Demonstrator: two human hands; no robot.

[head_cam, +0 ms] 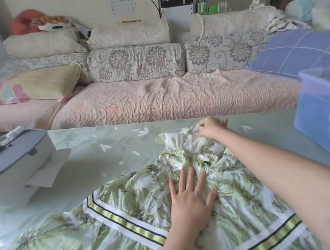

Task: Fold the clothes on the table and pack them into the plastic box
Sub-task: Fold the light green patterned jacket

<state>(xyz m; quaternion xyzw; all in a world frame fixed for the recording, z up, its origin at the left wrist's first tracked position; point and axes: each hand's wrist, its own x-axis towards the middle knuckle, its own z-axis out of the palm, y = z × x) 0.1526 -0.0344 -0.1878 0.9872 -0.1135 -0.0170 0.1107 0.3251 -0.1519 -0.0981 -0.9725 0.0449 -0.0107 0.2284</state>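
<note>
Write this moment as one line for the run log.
stage: dress not yet folded | left hand: flat on dress | right hand: pinches dress top | plastic box: far right

**Leaf-print garment (127, 200) unfolded, plastic box (325, 112) alongside**

I see white fabric with green leaves and yellow-green striped bands, rumpled under my left hand (190, 201), its bunched top pinched by my right hand (211, 129). The translucent blue box stands right of both hands.

plastic box (325, 112) cropped right, dress (129, 220) cropped below
</note>
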